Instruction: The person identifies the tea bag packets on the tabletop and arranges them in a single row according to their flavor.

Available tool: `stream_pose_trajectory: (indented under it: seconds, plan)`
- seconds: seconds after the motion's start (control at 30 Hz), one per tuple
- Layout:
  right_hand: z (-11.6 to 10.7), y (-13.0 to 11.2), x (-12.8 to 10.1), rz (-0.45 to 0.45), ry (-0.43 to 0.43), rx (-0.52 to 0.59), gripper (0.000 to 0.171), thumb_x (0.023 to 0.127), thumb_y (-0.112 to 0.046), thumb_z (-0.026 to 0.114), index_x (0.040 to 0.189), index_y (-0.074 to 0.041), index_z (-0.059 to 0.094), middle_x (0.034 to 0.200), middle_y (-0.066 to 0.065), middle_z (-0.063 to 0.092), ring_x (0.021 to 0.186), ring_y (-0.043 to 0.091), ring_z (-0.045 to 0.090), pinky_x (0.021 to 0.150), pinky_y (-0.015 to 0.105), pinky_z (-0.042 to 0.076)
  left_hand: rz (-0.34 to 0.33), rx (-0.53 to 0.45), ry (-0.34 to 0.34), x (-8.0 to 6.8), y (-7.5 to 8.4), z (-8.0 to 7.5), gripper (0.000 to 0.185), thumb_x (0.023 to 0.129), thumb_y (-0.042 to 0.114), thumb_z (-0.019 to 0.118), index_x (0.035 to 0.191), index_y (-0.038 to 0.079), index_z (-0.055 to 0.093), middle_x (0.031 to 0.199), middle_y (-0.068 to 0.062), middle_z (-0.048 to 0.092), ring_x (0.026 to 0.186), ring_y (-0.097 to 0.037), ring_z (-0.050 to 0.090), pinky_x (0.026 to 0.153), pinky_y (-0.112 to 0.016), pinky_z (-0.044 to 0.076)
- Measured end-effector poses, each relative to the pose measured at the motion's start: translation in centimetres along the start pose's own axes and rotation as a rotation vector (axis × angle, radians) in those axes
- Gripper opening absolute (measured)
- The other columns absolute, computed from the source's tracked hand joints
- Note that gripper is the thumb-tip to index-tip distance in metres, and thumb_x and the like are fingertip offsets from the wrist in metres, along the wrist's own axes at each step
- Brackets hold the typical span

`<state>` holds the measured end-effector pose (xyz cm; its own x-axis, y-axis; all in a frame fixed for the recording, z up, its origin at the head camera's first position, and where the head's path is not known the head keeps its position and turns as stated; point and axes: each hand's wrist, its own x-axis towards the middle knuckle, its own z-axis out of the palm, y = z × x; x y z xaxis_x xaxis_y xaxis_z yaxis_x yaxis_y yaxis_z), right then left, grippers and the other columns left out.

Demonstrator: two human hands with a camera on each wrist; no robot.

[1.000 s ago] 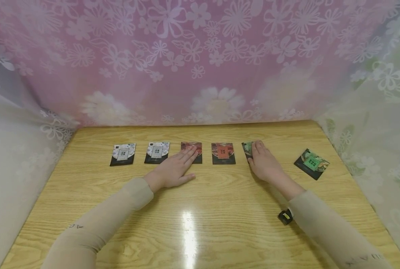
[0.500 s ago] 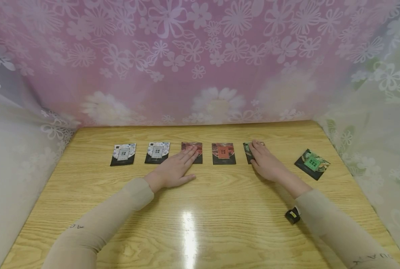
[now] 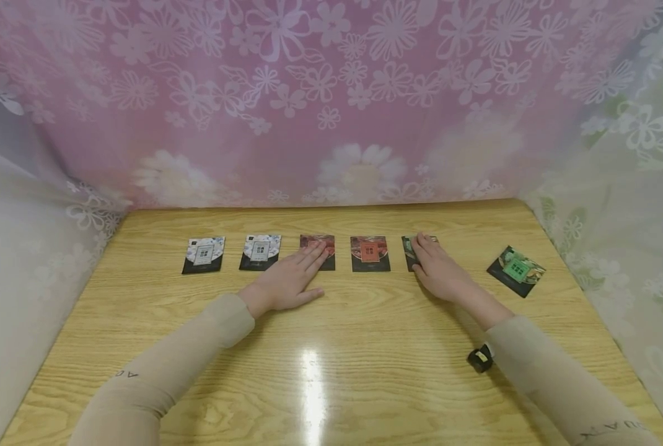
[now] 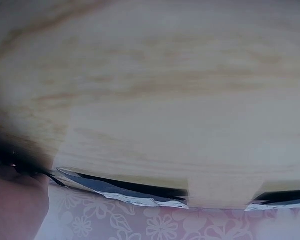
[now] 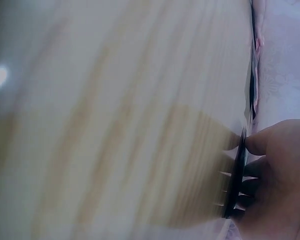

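In the head view several flat printed packets lie in a row on the wooden table (image 3: 365, 334). My left hand (image 3: 287, 280) rests flat on a red-and-black packet (image 3: 328, 262), fingers extended, thumb out to the side. A second red-and-black packet (image 3: 370, 253) lies between my hands. My right hand (image 3: 442, 272) touches a green-and-black packet (image 3: 410, 255) with extended fingers, covering much of it. In the right wrist view that hand's thumb and fingertips meet the packet, seen edge-on. Left wrist view: only part of the left hand (image 4: 15, 205) shows.
Two white-and-black packets (image 3: 261, 252) lie left of my left hand. Another green packet (image 3: 517, 271) sits rotated at the right. A small black device (image 3: 480, 358) is at my right cuff. Floral curtains (image 3: 331, 124) hang behind and at both sides.
My right hand has shifted slightly right with the green packet, which has turned a little and now lies straighter in the row. The left hand stays put.
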<state>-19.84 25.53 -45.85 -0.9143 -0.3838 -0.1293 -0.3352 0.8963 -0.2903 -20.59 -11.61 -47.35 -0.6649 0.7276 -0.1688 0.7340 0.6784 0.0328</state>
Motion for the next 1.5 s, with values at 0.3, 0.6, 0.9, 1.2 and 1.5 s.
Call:
stream_pose_trajectory:
  seconds: [0.3,0.6,0.9,1.2,1.5]
  plan:
    - [0.1,-0.3,0.2,0.008,0.044,0.023,0.063,0.114,-0.016,0.046,0.163,0.015,0.021,0.171,0.038,0.013,0.161,0.054,0.013,0.132,0.066,0.016,0.002,0.008,0.011,0.1,-0.2,0.1,0.085,0.112,0.062,0.029,0.171,0.006,0.004,0.179,-0.015,-0.001,0.168,-0.030,0.002,0.138,-0.043,0.016]
    - [-0.7,0.7,-1.3,0.033,0.110,0.048,0.068,0.113,-0.019,0.050,0.164,0.013,0.018,0.172,0.037,0.013,0.161,0.053,0.012,0.132,0.067,0.017,0.005,0.021,0.000,0.1,0.0,0.2,0.086,0.112,0.063,0.028,0.171,0.006,0.004,0.180,-0.015,0.000,0.168,-0.030,0.004,0.138,-0.043,0.016]
    - [-2.5,3.3,-4.9,0.093,0.157,0.036,0.072,0.113,-0.022,0.050,0.165,0.013,0.014,0.171,0.039,0.013,0.160,0.055,0.013,0.131,0.068,0.016,-0.003,0.024,0.001,0.3,-0.1,0.4,0.086,0.112,0.063,0.029,0.171,0.007,0.001,0.180,-0.014,-0.004,0.168,-0.029,0.000,0.138,-0.042,0.014]
    - [-2.9,7.3,-8.6,0.113,0.217,0.104,0.070,0.115,-0.020,0.045,0.164,0.016,0.009,0.169,0.042,0.006,0.160,0.058,0.004,0.131,0.071,0.005,-0.002,0.017,0.010,0.1,0.0,0.1,0.089,0.111,0.065,0.030,0.171,0.006,0.004,0.179,-0.015,-0.002,0.168,-0.030,0.001,0.138,-0.044,0.017]
    - [-2.1,9.7,-10.5,0.181,0.189,0.100,0.068,0.116,-0.019,0.042,0.161,0.021,0.011,0.166,0.047,0.004,0.157,0.062,0.002,0.129,0.073,0.004,0.001,0.017,0.002,-0.1,0.3,-0.2,0.090,0.110,0.065,0.032,0.171,0.004,0.004,0.179,-0.015,-0.001,0.168,-0.031,0.002,0.138,-0.044,0.015]
